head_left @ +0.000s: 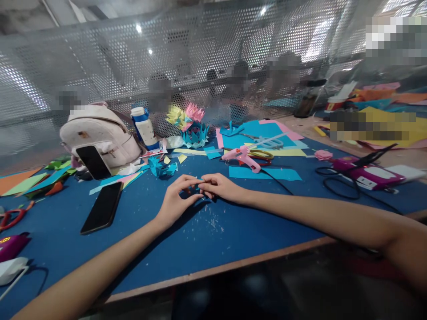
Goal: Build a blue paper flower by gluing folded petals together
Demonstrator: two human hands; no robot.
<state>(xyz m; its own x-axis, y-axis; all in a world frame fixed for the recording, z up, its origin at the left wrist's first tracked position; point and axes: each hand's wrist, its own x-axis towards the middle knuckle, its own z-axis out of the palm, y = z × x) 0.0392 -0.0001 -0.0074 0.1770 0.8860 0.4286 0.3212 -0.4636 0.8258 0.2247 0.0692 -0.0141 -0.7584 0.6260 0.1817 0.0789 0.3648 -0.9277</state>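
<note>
A perforated metal screen (187, 49) is standing behind a blue table (187, 249), and a pale backpack (96, 129) is sitting at its far left. A white-and-blue bottle (145, 126) is standing just beside the backpack. Over the table's middle, the left hand (175, 200) and right hand (223, 186) are meeting at the fingertips, fingers curving in narrowly; whether they are pinching something small, I cannot tell. A dark phone (102, 206) is lying left of the left hand. Beyond the right hand, a pink glue gun (240, 155) is resting, its handle overlapping a blue paper strip (290, 174). Crumpled blue paper (162, 168) is lying beyond the left hand. White flecks (213, 224) are dotting the table below both hands.
</note>
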